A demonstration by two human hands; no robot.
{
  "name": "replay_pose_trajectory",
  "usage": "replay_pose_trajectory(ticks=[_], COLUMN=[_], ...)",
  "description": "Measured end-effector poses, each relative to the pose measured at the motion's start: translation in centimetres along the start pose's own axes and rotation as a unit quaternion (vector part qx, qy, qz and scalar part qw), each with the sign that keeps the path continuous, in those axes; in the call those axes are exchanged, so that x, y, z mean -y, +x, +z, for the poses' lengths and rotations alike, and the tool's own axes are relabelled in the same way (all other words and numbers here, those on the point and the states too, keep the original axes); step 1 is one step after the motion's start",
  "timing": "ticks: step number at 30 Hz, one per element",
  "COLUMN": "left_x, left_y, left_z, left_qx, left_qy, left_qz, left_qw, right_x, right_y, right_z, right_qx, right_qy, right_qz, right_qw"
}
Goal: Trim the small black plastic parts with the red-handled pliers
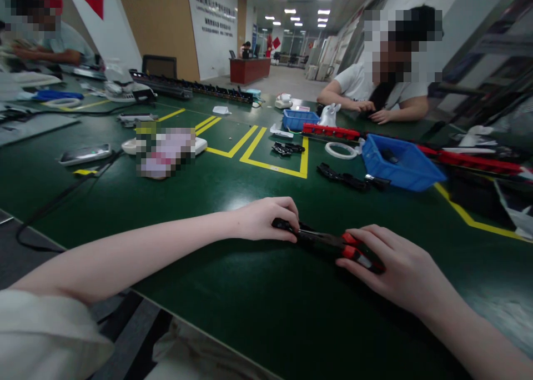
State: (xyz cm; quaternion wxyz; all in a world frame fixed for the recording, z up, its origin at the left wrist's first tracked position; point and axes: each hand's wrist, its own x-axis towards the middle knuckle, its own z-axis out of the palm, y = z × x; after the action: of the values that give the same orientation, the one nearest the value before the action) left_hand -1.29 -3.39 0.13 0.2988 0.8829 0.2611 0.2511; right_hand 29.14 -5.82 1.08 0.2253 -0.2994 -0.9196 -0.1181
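Observation:
My right hand (387, 263) is closed around the red-and-black handles of a pair of pliers (352, 249). The dark jaws of the pliers point left, toward my left hand (266, 218). Between the thumb and fingers of that left hand is a small black part (282, 224), partly covered by the fingers. The jaw tips meet or overlap this part; whether they grip it I cannot tell. Both hands are low over the green table (233, 291).
Black parts (341, 177) lie beyond my hands, near a blue bin (400, 163) and a white ring (341, 150). Red strips (331, 131) run behind. Yellow tape (275, 169) marks the table. A phone (85, 155) and cable (62, 194) lie left. Another person (383, 85) sits opposite.

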Motion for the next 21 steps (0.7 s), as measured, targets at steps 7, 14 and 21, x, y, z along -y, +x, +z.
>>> replay_pose_trajectory(ticks=[7, 14, 21], left_x=[0.64, 0.90, 0.61], left_y=[0.46, 0.50, 0.46], left_z=[-0.13, -0.12, -0.36], left_qx=[-0.018, -0.022, -0.006], left_qy=[-0.041, -0.030, -0.018], left_qz=[-0.043, -0.035, -0.024], left_qw=[0.998, 0.999, 1.000], right_x=[-0.73, -0.41, -0.86], right_y=[-0.23, 0.61, 0.66], right_z=[0.73, 0.61, 0.99], right_qx=[-0.014, -0.004, 0.005], right_qy=[0.011, -0.003, -0.030], right_qz=[0.015, 0.013, 0.018], right_qw=[1.000, 1.000, 0.999])
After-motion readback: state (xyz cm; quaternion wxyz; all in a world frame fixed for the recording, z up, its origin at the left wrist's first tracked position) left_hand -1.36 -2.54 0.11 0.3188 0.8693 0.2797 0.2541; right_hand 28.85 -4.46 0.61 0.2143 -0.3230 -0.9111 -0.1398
